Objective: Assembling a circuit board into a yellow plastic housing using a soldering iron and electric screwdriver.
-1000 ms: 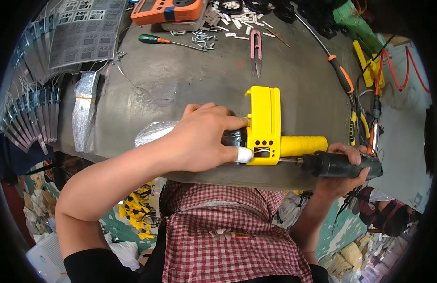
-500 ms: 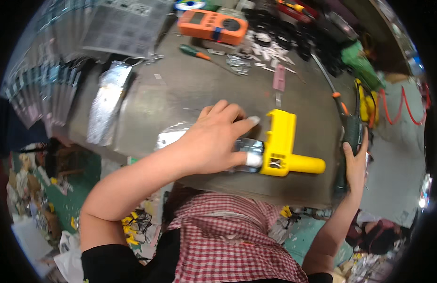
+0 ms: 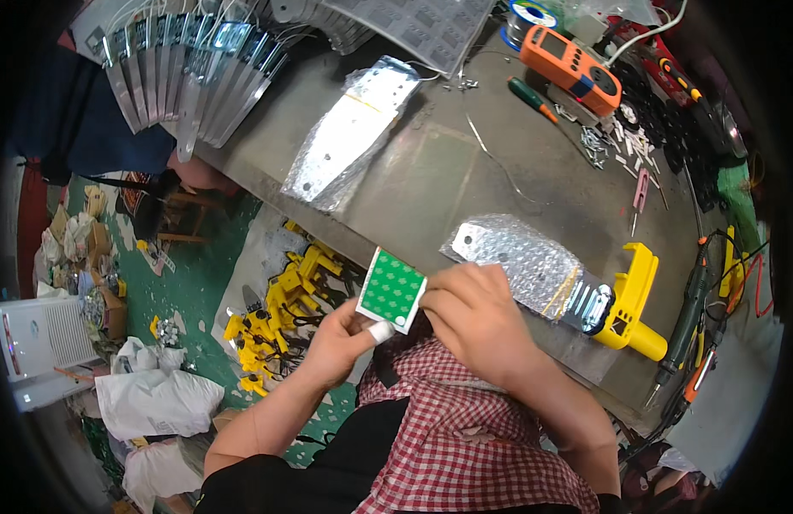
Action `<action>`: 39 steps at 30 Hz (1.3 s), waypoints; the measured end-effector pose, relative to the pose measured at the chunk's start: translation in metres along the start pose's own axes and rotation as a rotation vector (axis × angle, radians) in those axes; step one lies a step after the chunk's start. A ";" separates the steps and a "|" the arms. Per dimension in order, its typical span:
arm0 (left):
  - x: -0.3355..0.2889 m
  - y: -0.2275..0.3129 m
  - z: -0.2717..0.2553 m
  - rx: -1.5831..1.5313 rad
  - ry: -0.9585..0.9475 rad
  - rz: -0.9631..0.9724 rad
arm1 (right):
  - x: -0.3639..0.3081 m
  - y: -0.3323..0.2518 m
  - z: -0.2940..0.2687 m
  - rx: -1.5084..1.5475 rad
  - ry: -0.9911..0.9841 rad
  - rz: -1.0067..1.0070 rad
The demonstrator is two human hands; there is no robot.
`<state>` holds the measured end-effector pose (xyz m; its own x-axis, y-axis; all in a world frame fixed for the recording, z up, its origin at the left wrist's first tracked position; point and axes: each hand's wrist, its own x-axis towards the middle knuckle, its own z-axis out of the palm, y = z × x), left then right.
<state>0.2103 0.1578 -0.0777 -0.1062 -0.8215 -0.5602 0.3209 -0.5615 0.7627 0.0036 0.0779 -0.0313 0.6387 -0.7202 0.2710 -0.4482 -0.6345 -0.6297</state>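
Note:
My left hand point(image 3: 338, 344), with white tape on its thumb, pinches a small sheet of green stickers point(image 3: 390, 289) on white backing at the table's front edge. My right hand point(image 3: 486, 321) has its fingers pressed together at the sheet's right edge; whether a sticker is between the fingertips is hidden. Just beyond that hand lies a flat metal blade in bubble wrap point(image 3: 521, 261). A yellow plastic handle housing point(image 3: 629, 295) is joined to its right end.
Another wrapped blade point(image 3: 349, 137) lies farther left. An orange meter point(image 3: 572, 68), a screwdriver point(image 3: 533, 100) and small metal parts are at the back right. A dark green electric screwdriver point(image 3: 686, 321) rests at the right edge. Yellow parts point(image 3: 281, 291) are piled below the table.
The view has turned left. My left hand has left the wrapped blade and now holds the sticker sheet. My right hand has let go of the electric screwdriver and come to the sheet.

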 end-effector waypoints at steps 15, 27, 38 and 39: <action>-0.004 0.038 0.015 0.835 0.031 0.476 | 0.005 -0.030 0.009 -0.166 -0.012 0.009; -0.002 0.036 0.023 0.893 0.075 0.526 | 0.002 -0.028 0.009 -0.194 0.032 0.018; 0.006 0.026 0.030 0.939 0.153 0.592 | -0.004 -0.017 0.013 -0.098 0.087 0.020; 0.006 0.025 0.031 0.943 0.150 0.592 | -0.006 -0.016 0.016 -0.097 0.091 0.024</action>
<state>0.1889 0.1355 -0.0520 -0.0385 -0.9992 -0.0137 -0.5639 0.0104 0.8257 0.0173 0.0967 -0.0341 0.5699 -0.7549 0.3246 -0.5237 -0.6381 -0.5644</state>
